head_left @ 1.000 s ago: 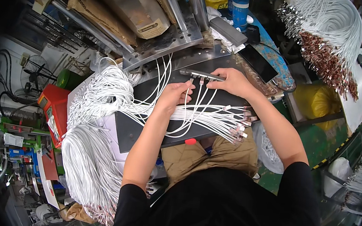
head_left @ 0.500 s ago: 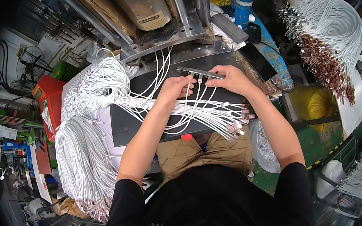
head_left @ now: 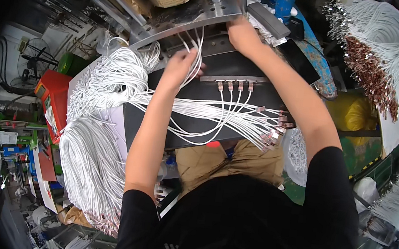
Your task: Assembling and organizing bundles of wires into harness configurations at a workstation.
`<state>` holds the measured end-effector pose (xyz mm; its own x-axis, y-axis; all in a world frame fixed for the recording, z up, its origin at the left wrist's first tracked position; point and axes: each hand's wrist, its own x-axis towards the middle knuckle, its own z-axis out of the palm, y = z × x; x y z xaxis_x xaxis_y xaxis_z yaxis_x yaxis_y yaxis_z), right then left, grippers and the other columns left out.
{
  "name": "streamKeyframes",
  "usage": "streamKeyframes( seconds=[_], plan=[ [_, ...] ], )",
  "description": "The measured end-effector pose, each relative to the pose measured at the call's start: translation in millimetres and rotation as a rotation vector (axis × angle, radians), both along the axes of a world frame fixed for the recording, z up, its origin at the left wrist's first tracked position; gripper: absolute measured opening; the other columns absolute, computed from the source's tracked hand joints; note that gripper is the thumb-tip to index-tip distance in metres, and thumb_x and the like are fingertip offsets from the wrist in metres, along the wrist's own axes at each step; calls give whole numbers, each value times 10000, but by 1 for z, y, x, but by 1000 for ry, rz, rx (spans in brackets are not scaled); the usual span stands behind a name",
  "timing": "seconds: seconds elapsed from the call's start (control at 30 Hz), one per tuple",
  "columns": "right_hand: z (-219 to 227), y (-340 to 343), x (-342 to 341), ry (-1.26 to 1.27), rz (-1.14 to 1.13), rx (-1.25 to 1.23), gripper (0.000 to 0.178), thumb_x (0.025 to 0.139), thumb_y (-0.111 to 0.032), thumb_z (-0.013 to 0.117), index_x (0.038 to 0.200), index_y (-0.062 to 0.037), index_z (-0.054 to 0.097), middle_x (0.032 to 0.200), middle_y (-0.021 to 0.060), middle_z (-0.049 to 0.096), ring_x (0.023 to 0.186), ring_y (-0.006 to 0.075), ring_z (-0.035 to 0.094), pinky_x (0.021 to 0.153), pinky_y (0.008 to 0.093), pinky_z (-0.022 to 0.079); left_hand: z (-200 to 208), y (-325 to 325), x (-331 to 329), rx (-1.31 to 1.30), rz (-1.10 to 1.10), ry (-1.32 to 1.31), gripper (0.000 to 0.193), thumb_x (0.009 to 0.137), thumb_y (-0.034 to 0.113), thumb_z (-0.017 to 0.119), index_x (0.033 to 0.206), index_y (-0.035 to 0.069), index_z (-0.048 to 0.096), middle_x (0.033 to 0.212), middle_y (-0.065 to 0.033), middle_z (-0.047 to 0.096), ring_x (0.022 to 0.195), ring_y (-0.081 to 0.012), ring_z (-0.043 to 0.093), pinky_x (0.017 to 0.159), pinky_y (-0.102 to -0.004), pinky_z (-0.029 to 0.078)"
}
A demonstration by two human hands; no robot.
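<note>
- Gripping the raised cables (head_left: pixel 197 58) at eleven o'clock from the middle of our view, our left hand (head_left: pixel 181 67) is slightly blurred, its fingers curled round them.
- Our right hand (head_left: pixel 243 35) reaches to the press (head_left: pixel 193 22) at one o'clock; its fingertips are hidden there, so we cannot tell whether it is open or closed.
- Nearer us at one o'clock, the strip (head_left: pixel 257 79) lies on the black board (head_left: pixel 230 62), four plugs (head_left: pixel 240 86) in a row along its near edge.
- Below the strip, our cable bundle (head_left: pixel 196 107) crosses the board, its plug ends at three o'clock.
- We have one cable pile (head_left: pixel 118 62) at ten o'clock and another (head_left: pixel 91 157) at eight.
- At two o'clock we see the phone (head_left: pixel 298 60) and, farther out, a white bunch (head_left: pixel 389 32) with silver and copper-coloured ends.
</note>
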<state>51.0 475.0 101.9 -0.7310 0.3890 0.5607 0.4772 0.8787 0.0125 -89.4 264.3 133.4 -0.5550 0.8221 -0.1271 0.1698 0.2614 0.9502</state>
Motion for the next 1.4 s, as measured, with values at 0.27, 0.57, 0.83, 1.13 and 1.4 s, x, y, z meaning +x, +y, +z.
streamKeyframes(
  seconds=[0.27,0.57,0.83,1.13,1.4],
  plan=[
    [-16,88,-98,306,189,-170,255,928,-228,599,1056,-18,666,980,179,684,911,340,654,820,431,519,-19,-17,4,-123,-112,-73,428,989,415,585,1108,9,653,805,-24,627,663,-87,521,622,-240,430],
    [-33,107,-119,365,227,-362,244,940,-260,592,1019,-42,667,1004,153,676,955,287,638,847,408,510,84,-96,-4,257,-95,535,271,982,271,595,1014,11,664,761,-50,645,684,-153,575,694,-307,470],
    [0,40,-74,527,322,-395,279,929,-292,636,1011,-27,663,941,150,683,881,310,653,782,418,511,100,-185,-137,-705,648,708,542,1027,426,497,833,-46,678,648,-110,621,626,-204,599,652,-363,466],
    [10,-57,38,188,161,-605,347,898,-342,710,1062,-38,673,918,147,673,857,320,652,766,415,504,20,-119,68,158,-322,857,193,884,176,708,985,14,685,885,-88,659,905,-280,640,795,-343,515],
    [47,-80,141,79,141,-834,243,883,-171,703,1096,-56,684,982,121,606,910,310,583,843,387,472,0,-103,122,337,-433,1045,268,837,144,733,1092,94,667,1165,-53,624,1083,-271,577,878,-373,514]
  ],
)
